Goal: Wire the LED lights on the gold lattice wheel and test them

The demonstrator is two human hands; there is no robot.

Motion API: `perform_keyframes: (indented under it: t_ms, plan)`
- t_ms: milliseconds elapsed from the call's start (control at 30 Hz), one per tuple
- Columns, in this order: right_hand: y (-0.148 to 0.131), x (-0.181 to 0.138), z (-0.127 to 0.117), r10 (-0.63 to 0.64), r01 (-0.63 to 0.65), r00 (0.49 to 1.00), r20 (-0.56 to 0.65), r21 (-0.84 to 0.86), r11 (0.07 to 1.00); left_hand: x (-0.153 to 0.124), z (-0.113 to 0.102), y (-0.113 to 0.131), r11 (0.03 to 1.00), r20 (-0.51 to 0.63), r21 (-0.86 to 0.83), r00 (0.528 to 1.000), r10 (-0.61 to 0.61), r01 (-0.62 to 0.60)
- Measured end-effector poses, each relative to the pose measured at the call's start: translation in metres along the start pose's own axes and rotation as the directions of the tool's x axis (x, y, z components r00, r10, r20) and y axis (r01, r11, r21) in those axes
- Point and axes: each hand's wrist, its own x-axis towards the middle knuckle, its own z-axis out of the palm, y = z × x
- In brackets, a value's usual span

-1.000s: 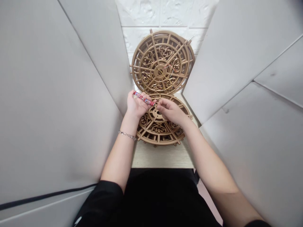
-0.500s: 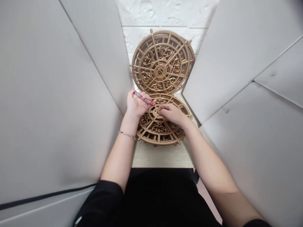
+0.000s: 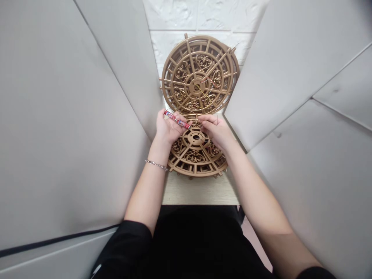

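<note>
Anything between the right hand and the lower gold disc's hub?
Nothing visible. The right hand is up and right of the hub in the picture; the red printed tube in the left hand sits up and left, off that path.

The only lettering I can find is on the red tube (image 3: 176,119) held across the fingers of my left hand (image 3: 169,130). The same kind of mark shows twice along its length, once toward the far left end and once toward the near right end. Each seems to begin with a large C, in white and blue; the letters after it are too small and blurred for me to read. On my left sleeve (image 3: 128,238), at the near left, a small white mark is illegible.
</note>
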Motion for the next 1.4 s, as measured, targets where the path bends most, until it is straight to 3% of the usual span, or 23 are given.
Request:
perform_keyframes:
  t_ms: [233,467,700,800,967,1267,1400]
  plan:
    - [0.001,0.001,-0.009,0.057,-0.060,0.998,0.029,0.097,0.994,-0.001,0.000,-0.002,1.000,0.034,0.002,0.999,0.001,-0.001]
    - [-0.005,0.000,-0.012,0.009,-0.014,0.999,0.038,0.112,0.994,0.000,-0.002,-0.002,1.000,0.041,-0.017,0.999,0.008,-0.008]
    - [-0.005,-0.006,0.001,0.023,-0.005,0.991,0.133,-0.132,0.991,0.000,0.000,-0.002,0.999,0.003,-0.053,1.000,0.008,-0.008]
    - [-0.001,-0.007,0.004,-0.024,0.058,0.989,0.143,-0.234,0.970,-0.001,0.003,-0.003,0.997,0.011,-0.083,1.000,-0.008,0.009]
    - [0.003,-0.008,0.007,-0.171,0.201,0.977,0.130,-0.278,0.939,-0.004,0.010,-0.006,0.996,0.037,-0.090,0.999,-0.023,0.026]
    - [0.002,-0.010,0.005,-0.264,0.288,0.957,0.120,-0.507,0.812,-0.004,0.009,-0.005,0.996,0.071,-0.068,0.996,-0.045,0.050]
    - [0.002,-0.010,0.005,-0.244,0.275,0.961,0.129,-0.506,0.817,-0.006,0.012,-0.006,0.998,0.036,-0.059,0.999,-0.015,0.017]
